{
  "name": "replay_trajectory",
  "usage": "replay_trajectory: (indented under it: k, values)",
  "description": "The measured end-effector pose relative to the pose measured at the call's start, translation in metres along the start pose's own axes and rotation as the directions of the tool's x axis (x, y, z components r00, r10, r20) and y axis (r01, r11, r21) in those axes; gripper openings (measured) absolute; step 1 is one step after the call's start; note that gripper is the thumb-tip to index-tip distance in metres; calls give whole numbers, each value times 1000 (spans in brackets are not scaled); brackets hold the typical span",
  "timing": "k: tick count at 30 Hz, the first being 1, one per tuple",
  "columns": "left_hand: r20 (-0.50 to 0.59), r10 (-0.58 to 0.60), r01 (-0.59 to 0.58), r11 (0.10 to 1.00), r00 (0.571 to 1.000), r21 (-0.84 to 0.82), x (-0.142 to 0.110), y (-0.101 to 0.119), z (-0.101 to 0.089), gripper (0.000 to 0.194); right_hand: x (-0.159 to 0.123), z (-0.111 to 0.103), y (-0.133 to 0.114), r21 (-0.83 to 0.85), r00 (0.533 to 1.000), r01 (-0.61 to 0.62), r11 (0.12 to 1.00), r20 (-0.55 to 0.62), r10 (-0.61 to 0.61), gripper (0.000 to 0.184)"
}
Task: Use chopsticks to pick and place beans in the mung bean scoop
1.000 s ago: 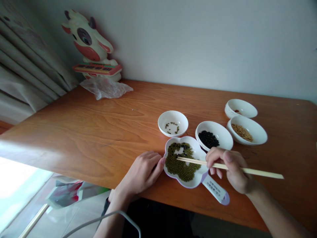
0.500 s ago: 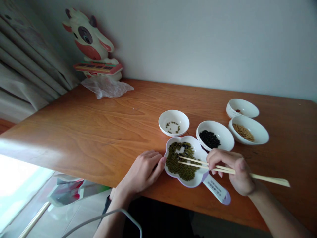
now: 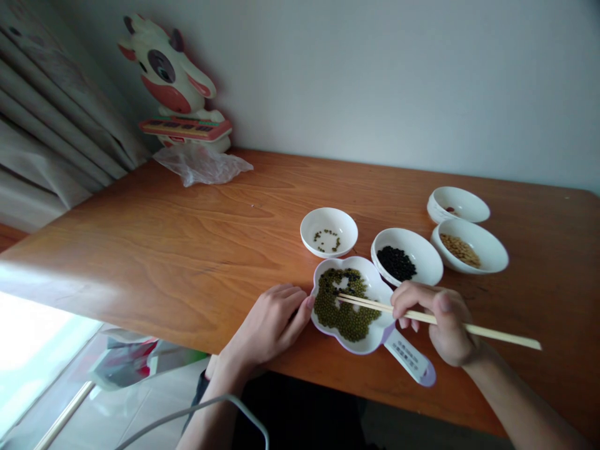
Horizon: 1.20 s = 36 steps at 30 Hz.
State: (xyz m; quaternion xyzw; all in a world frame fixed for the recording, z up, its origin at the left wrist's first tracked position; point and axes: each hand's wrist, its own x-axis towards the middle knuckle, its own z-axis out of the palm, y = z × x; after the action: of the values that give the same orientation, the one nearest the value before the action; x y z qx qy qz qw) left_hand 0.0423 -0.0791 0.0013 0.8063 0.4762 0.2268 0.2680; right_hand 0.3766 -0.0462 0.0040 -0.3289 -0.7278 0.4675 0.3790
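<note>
A flower-shaped white dish (image 3: 375,284) with a purple handle lies near the table's front edge, full of green beans (image 3: 342,312) with a few black ones mixed in. My right hand (image 3: 438,322) is closed on a pair of wooden chopsticks (image 3: 492,331); their tips are together over the beans in the dish. My left hand (image 3: 272,325) lies flat on the table with its fingers stretched out, fingertips touching the dish's left rim.
Behind the dish stand several white bowls: one with a few green beans (image 3: 329,232), one with black beans (image 3: 407,256), one with tan beans (image 3: 469,254), one nearly empty (image 3: 457,204). A cow toy (image 3: 175,81) and a plastic bag (image 3: 199,164) are far left.
The chopstick tips spread apart over the beans half a second ago and have closed together again. My left hand and the dish stayed still.
</note>
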Motion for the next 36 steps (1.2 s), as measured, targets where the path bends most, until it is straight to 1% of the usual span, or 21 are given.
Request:
replay_trajectory:
  k: [5,11,17,25,36]
  values:
    - [0,-3,3,1000,1000,-4,0,0,0,43,1,1,-1,0,1000,-5,1000,-25,5,76]
    - [9,-5,5,1000,1000,-2,0,0,0,44,1,1,-3,-9,1000,-19,1000,-25,19,84]
    - [5,-8,8,1000,1000,16,0,1,0,45,0,2,1,-17,1000,-21,1000,-8,21,83]
    - [10,-15,14,1000,1000,16,0,0,0,44,-1,3,3,-8,1000,-2,1000,-24,2,73]
    - [12,-7,7,1000,1000,15,0,0,-1,44,8,6,-14,23,994,50,998,-94,-48,77]
